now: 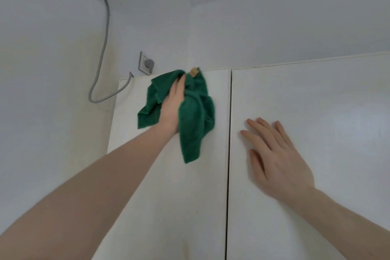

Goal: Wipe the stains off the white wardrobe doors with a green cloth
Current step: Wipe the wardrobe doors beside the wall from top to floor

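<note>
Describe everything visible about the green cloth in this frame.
The green cloth is dark green and looks like soft terry fabric, with a small tan tag at its top edge. It is crumpled, not folded. The left hand holds it against the upper part of the left wardrobe door, near the top edge. One flap spreads left of the hand; a longer end hangs down on the right. Whether it is wet cannot be told.

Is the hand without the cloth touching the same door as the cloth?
No, the right hand lies flat on the right door, while the green cloth is on the left door.
</note>
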{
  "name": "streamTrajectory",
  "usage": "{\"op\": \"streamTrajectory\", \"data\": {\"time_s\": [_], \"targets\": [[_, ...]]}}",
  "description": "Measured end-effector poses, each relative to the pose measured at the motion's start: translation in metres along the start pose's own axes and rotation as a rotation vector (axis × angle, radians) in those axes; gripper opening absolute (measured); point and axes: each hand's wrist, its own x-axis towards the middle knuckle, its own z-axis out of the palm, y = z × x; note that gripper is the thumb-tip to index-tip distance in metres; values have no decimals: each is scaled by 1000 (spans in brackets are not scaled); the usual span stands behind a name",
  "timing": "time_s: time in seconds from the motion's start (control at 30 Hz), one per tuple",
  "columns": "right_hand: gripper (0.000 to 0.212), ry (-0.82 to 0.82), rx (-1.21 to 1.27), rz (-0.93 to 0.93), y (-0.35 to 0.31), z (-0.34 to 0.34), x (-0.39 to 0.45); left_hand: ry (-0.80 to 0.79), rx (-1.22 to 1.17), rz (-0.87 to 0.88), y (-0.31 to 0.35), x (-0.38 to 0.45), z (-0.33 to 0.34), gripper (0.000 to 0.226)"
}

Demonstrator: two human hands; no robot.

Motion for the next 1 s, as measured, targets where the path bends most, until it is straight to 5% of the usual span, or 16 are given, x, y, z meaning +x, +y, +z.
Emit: {"op": "streamTrajectory", "data": {"time_s": [0.17,0.3,0.5,0.67,0.83,0.9,1.0], "targets": [[45,45,54,53,0,-5,-1,-234,255,200,41,-2,32,85],[43,41,72,55,0,-5,-1,-118,415,242,33,-1,2,87],[41,41,61,32,0,-5,-1,56,348,-32,-22,-4,-70,91],[38,51,57,36,0,-5,-2,66,88,-271,-89,-33,-91,37],[38,47,63,37,-2,-4,-3,146,-22,-350,-122,-57,-75,30],[38,44,59,33,-1,-3,-2,148,-160,-384,-111,-61,-59,4],[38,36,49,20,0,-1,-2,228,-191,-312,-89,-63,-30,22]]}}
